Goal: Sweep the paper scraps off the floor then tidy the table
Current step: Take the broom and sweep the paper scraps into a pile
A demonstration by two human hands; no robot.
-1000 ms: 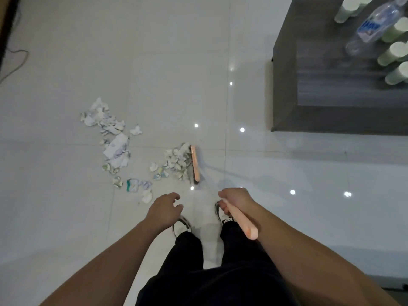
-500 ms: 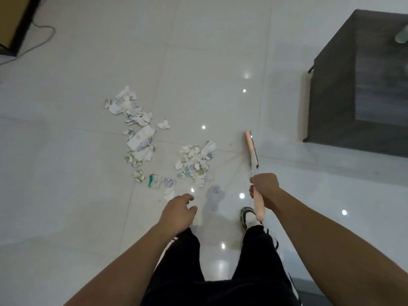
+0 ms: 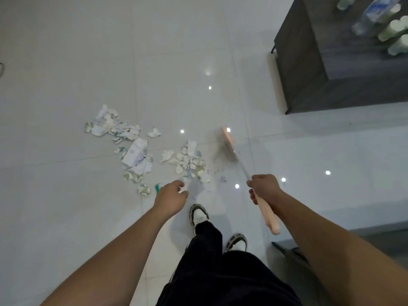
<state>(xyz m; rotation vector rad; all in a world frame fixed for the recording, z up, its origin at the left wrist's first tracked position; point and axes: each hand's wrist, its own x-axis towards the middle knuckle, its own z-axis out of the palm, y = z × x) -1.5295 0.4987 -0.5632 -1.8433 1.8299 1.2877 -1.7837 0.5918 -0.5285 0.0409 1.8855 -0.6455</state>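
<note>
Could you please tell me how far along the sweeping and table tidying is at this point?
Nothing looks finished. In hand: the right hand grips the broom, its head beside the nearer paper scraps; the left hand is free. Left: a farther scrap pile lies unswept, and cups and a bottle are on the table.

This looks like a room in a home, likely a living room: the floor is laid in large glossy white tiles whose sheen throws back small ceiling lights, and a low dark wood-grain table of coffee-table kind stands at the upper right. On that table sit several pale green cups and a clear plastic water bottle, ordinary household things, though blurred. A person in black trousers and sneakers stands on the tiles, where torn paper scraps lie beside a pink-handled broom.
</note>
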